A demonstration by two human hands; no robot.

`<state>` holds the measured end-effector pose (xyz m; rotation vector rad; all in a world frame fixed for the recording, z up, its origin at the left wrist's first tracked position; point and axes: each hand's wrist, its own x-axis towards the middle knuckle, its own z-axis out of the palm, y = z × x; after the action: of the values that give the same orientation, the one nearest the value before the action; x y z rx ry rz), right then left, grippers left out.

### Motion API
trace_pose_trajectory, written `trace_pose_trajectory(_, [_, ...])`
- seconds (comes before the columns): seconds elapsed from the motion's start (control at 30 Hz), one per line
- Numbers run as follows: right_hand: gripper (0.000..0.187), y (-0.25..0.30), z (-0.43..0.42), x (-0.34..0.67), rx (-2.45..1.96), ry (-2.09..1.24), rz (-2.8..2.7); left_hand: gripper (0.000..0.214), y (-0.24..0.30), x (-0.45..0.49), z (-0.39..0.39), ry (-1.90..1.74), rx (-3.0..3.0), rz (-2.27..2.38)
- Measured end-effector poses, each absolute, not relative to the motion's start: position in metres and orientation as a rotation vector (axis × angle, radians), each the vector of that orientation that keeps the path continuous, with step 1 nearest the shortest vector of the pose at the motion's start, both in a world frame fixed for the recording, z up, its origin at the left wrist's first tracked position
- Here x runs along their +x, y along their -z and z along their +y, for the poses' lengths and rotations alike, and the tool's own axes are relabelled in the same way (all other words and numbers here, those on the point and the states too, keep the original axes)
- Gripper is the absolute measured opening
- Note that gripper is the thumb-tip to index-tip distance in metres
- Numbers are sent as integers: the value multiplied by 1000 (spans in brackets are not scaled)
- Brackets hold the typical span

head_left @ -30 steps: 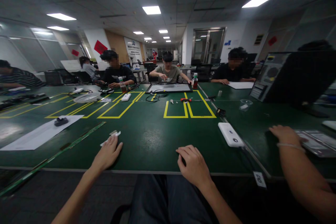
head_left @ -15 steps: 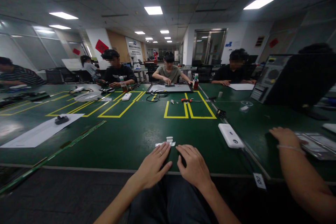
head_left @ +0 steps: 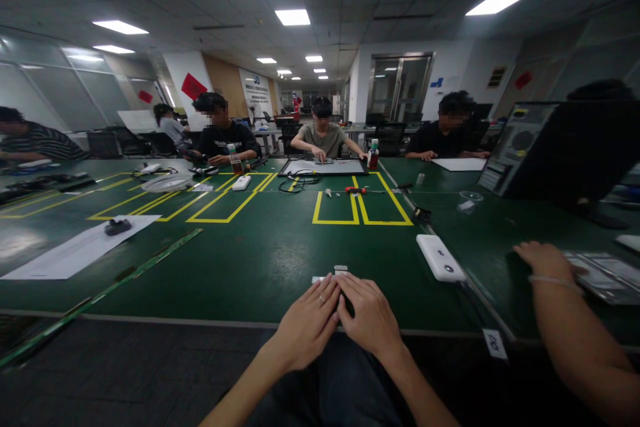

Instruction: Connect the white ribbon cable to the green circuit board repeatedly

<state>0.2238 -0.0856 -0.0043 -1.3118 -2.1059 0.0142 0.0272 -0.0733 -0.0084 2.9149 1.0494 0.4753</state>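
My left hand (head_left: 309,321) lies over the green table with its fingers stretched out and close together. Its fingertips rest on a flat white piece (head_left: 318,279), most of which is hidden beneath them. Beside it, my right hand (head_left: 371,320) also has its fingers extended, and the two hands touch at fingertips and thumbs. A small white block-like piece (head_left: 341,269) sits just beyond the fingertips; its exact kind is too small to make out.
The green table (head_left: 240,280) carries a white power bank (head_left: 440,258) with a cable at right. A neighbour's arm (head_left: 555,280) reaches in there. A long green circuit strip (head_left: 145,268) and paper sheet (head_left: 60,257) lie left. A red-handled screwdriver (head_left: 355,190) lies ahead.
My left hand has slid right until it meets my right hand. The white pieces have shifted right with it. My right hand has hardly moved.
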Motion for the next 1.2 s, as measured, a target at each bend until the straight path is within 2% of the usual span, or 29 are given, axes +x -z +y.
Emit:
trace_pose_trajectory(0.43, [45,3,-84,222,-1382,17,-2118,63,13,30,-77,-528,3018,1113])
trace_pose_trajectory(0.67, [41,4,-84,223,-1398,-5,-2118,63,3,6,-75,-710,2874,1153])
trace_pose_trajectory(0.8, [40,4,-84,224,-1406,-6,-2118,58,8,-62,-46,-760,2793,1594])
trace_pose_trajectory(0.9, [40,4,-84,223,-1413,-5,-2111,66,18,-142,-18,-744,2610,2095])
trace_pose_trajectory(0.97, [40,4,-84,223,-1413,-7,-2111,76,24,-203,-4,-633,2412,2418])
trace_pose_trajectory(1.1, [40,4,-84,223,-1417,-11,-2108,79,27,-307,8,-299,1852,2952])
trace_pose_trajectory(1.2, [40,4,-84,223,-1415,-15,-2104,75,21,-348,12,-27,1568,3066])
